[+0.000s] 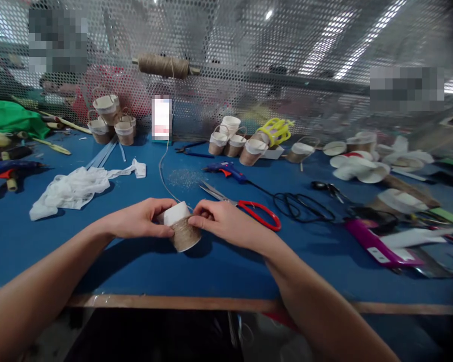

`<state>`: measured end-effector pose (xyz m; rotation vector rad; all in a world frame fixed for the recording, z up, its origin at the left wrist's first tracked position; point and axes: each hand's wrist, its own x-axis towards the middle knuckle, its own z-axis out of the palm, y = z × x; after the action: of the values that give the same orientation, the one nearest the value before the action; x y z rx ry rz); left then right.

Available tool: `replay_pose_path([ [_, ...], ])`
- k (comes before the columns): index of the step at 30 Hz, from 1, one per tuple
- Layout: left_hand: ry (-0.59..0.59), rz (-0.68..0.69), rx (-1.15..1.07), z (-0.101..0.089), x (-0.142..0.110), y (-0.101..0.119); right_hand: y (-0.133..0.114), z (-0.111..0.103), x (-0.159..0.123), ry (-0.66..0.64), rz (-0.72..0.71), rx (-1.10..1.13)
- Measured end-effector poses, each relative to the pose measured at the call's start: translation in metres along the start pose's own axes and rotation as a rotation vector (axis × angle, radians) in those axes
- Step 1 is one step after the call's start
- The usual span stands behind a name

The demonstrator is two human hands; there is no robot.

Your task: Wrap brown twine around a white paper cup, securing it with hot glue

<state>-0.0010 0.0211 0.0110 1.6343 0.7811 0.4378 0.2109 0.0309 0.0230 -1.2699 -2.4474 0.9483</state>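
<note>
Between my hands, just above the blue table, is a small white cup (176, 213) held tilted, its wider part wrapped in brown twine (185, 234). My left hand (145, 218) grips the cup from the left, thumb along its near side. On the other side my right hand (217, 221) has its thumb and curled fingers pinched at the wrapped twine. A strand of twine (161, 173) runs from the cup up to the twine spool (164, 67) on the mesh. Scissors with red handles (259, 213) lie just beyond my right hand.
Behind the scissors is a blue glue gun (228, 171) with a coiled black cord (302, 203). White gauzy fabric (75, 186) lies left. Finished twine-wrapped cups (106, 108) stand along the metal mesh (219, 30). A purple packet (381, 246) lies right. The table's wooden edge (173, 302) is nearest me.
</note>
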Motion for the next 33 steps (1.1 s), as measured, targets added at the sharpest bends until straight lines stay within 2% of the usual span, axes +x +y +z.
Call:
replay_pose_path([
  [3,0.097,-0.005,0.001,0.000,0.002,-0.002,-0.003,-0.005,-0.005,0.105,-0.035,-0.042],
  [8,0.285,0.026,-0.058,-0.001,0.008,-0.008,-0.009,-0.002,-0.008,0.033,-0.084,-0.066],
  [13,0.333,0.010,-0.069,0.002,0.011,-0.013,-0.011,0.002,-0.005,0.059,-0.084,-0.164],
  [17,0.261,-0.024,-0.045,0.005,0.011,-0.011,-0.004,-0.002,-0.005,0.220,-0.087,-0.148],
  [21,0.081,-0.062,-0.133,0.012,0.007,-0.004,0.002,-0.007,-0.004,0.408,-0.220,-0.137],
  [25,-0.084,-0.091,-0.273,0.023,0.004,0.000,0.003,-0.001,0.003,0.486,-0.383,-0.013],
  [27,-0.148,-0.105,-0.337,0.027,0.004,0.000,0.003,0.005,0.007,0.455,-0.411,0.060],
  [29,-0.178,-0.111,-0.387,0.030,0.005,-0.002,0.004,0.009,0.010,0.371,-0.346,0.110],
  [30,-0.169,-0.112,-0.405,0.030,0.005,-0.002,0.006,0.009,0.012,0.325,-0.265,0.111],
  [33,-0.041,-0.109,-0.438,0.029,0.008,-0.005,0.016,-0.001,0.019,0.288,0.037,0.018],
])
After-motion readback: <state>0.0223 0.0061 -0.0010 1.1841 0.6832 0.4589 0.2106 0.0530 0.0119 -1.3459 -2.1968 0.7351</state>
